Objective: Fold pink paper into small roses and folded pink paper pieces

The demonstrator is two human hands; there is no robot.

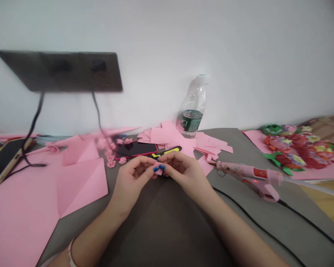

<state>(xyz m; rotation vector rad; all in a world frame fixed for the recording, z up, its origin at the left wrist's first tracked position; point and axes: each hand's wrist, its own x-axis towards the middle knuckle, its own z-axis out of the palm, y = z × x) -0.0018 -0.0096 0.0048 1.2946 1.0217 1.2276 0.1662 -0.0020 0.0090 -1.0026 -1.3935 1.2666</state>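
My left hand (133, 174) and my right hand (180, 170) meet over the grey table (167, 222), fingertips pinched together. Between them is a small folded pink paper piece (158, 168); both thumbs, with blue nails, press on it. Just behind my hands lie a dark phone in a red case (135, 149) and a black tool with yellow marks (168, 151). Small folded pink paper bits (111, 159) lie to the left of the phone.
Large pink paper sheets (44, 193) cover the left. Pink paper squares (206, 144) and a clear plastic bottle (193, 111) stand by the wall. A pink glue gun (250, 174) with a black cable lies right, beside colourful paper flowers (297, 148). Another phone (5, 157) is charging far left.
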